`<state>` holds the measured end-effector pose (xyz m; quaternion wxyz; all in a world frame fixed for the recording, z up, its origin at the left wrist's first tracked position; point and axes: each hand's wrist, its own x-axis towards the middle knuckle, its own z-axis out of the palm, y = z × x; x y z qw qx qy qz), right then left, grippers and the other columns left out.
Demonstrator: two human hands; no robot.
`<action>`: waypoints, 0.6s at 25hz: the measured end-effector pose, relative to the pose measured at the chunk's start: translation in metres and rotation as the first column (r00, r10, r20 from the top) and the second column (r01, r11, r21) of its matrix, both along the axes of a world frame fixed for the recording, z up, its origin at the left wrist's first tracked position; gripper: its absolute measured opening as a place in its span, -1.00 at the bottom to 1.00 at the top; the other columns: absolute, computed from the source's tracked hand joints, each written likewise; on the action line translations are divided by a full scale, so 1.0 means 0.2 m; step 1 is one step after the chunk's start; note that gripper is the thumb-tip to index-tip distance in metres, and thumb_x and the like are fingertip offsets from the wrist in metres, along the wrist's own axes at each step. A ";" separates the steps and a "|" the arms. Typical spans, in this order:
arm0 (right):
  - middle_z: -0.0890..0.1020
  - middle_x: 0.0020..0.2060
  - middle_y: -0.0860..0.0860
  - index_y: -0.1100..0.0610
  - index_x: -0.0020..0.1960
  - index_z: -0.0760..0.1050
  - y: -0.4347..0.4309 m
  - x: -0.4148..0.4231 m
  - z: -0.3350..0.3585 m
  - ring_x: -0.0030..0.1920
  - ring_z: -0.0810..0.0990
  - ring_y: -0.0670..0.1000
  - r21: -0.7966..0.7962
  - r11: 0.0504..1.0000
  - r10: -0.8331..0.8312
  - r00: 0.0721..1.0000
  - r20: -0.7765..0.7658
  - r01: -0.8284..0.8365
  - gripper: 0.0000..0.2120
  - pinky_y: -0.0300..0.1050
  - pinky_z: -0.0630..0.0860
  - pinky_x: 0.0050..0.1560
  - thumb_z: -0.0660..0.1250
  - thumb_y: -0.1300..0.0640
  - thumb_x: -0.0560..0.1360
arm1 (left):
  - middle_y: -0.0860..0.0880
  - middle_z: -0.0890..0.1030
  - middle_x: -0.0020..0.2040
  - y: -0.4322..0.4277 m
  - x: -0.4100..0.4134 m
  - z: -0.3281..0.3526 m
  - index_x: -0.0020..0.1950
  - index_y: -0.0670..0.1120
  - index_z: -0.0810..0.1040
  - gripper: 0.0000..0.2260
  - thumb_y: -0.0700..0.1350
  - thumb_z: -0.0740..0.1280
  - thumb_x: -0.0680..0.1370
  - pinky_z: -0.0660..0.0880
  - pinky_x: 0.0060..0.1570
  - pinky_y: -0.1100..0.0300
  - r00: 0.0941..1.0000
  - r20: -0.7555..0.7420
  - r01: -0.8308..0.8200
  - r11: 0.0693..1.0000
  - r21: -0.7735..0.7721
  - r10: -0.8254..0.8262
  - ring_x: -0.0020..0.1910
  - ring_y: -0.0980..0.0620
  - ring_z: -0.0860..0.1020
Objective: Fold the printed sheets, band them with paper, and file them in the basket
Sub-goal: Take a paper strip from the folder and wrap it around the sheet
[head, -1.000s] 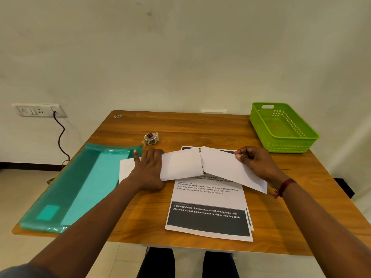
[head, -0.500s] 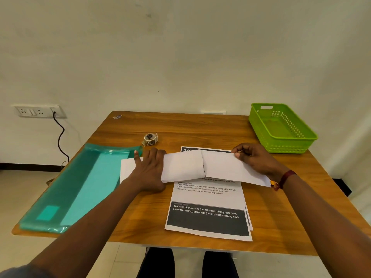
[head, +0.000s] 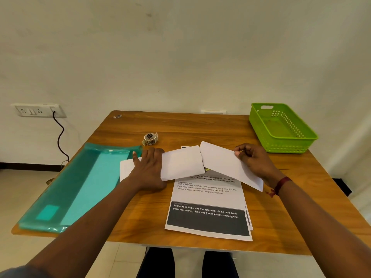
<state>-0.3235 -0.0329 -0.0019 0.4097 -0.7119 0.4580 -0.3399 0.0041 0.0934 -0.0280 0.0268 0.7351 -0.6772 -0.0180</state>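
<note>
left hand (head: 149, 169) flat, fingers released, pinning white sheet (head: 181, 163) on table (head: 200, 125) | right hand (head: 255, 159) fingers pinching raised flap (head: 222, 162) | risk: skewed crease, sheet sliding over printed stack (head: 208, 209) | basket (head: 281, 129) well apart

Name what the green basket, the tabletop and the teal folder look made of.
Green basket: moulded plastic, judging by its perforated walls. Tabletop: wood or wood-look laminate, showing grain with a mild sheen. Teal folder: translucent glossy plastic, with highlights at its top edge.

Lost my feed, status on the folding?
Left hand flat, pinning the white sheet. Right hand pinching its raised right flap. Green basket empty, path clear.
</note>
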 end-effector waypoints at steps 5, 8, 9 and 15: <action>0.64 -0.22 -0.02 0.11 -0.07 0.61 0.04 0.05 -0.05 -0.23 0.52 -0.09 -0.040 0.997 -0.066 0.997 0.025 0.067 -0.92 -0.31 0.40 -0.25 0.34 0.20 0.56 | -0.06 0.14 0.38 0.00 -0.03 0.01 0.43 -0.03 -0.01 -0.08 0.28 0.42 0.28 -0.03 0.41 -0.39 1.000 -0.006 -0.017 0.999 -0.036 0.017 0.43 -0.11 0.10; 0.59 -0.33 -0.03 0.09 -0.08 0.62 0.03 0.04 -0.04 -0.30 0.47 -0.11 -0.060 0.998 -0.016 1.000 -0.025 0.015 -0.92 -0.40 0.35 -0.32 0.35 0.20 0.55 | -0.06 0.14 0.39 -0.01 -0.03 0.01 0.44 -0.03 -0.01 -0.07 0.29 0.42 0.28 0.00 0.41 -0.39 1.000 0.019 -0.012 1.000 -0.020 0.012 0.43 -0.12 0.10; 0.61 -0.32 0.04 0.07 -0.09 0.62 0.01 0.03 -0.04 -0.30 0.47 -0.09 -0.054 0.998 0.006 0.999 -0.036 -0.008 -0.91 -0.34 0.38 -0.29 0.36 0.19 0.55 | -0.06 0.13 0.39 -0.01 -0.03 0.00 0.44 -0.02 -0.01 -0.06 0.30 0.42 0.28 0.01 0.41 -0.39 1.000 0.022 -0.005 1.000 -0.001 0.005 0.44 -0.12 0.10; 0.51 -0.35 0.11 -0.05 -0.15 0.61 -0.08 -0.05 -0.01 -0.28 0.40 0.00 -0.059 0.989 0.123 0.979 -0.163 -0.134 -0.84 -0.09 0.35 -0.22 0.38 0.19 0.53 | -0.07 0.15 0.38 -0.01 -0.02 -0.02 0.45 -0.02 0.01 -0.06 0.31 0.43 0.28 0.03 0.40 -0.39 0.998 0.056 0.014 1.000 0.018 -0.015 0.43 -0.11 0.13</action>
